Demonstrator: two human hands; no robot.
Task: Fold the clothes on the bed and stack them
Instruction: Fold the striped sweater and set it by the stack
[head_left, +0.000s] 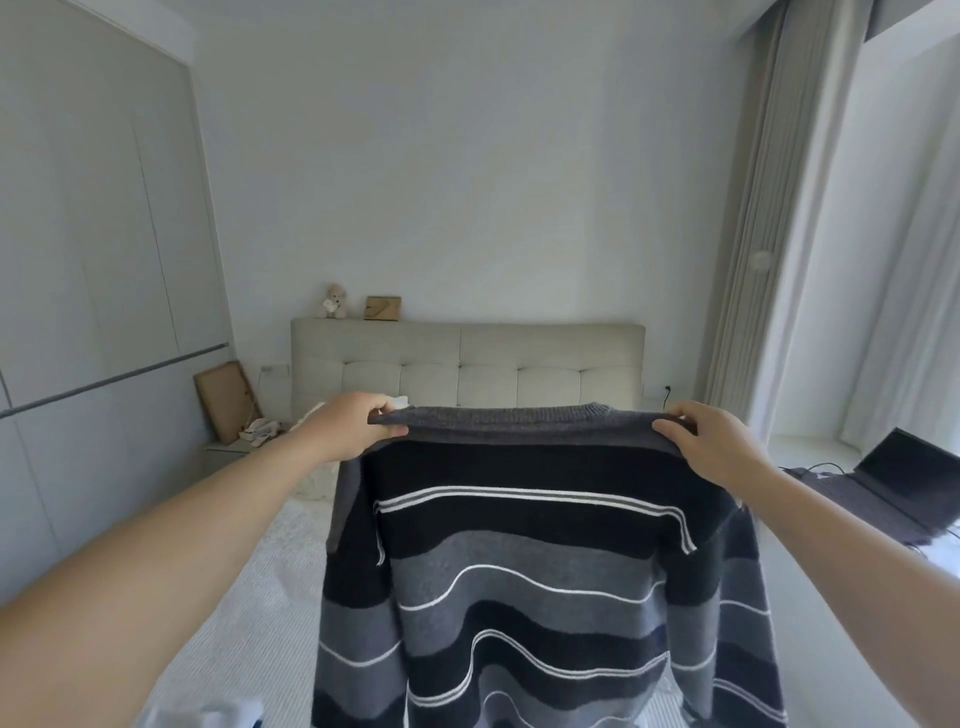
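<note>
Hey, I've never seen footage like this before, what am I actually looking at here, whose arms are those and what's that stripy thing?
There is no machine here. One wide-angle camera sits on a person's head, looking forward and down, so the two bare arms are the wearer's own. The left hand and right hand each pinch a shoulder of a striped sweater, holding it up so it hangs over the bed. Behind it is a padded headboard with a small teddy bear on top. A laptop sits at the right by the window.
</note>
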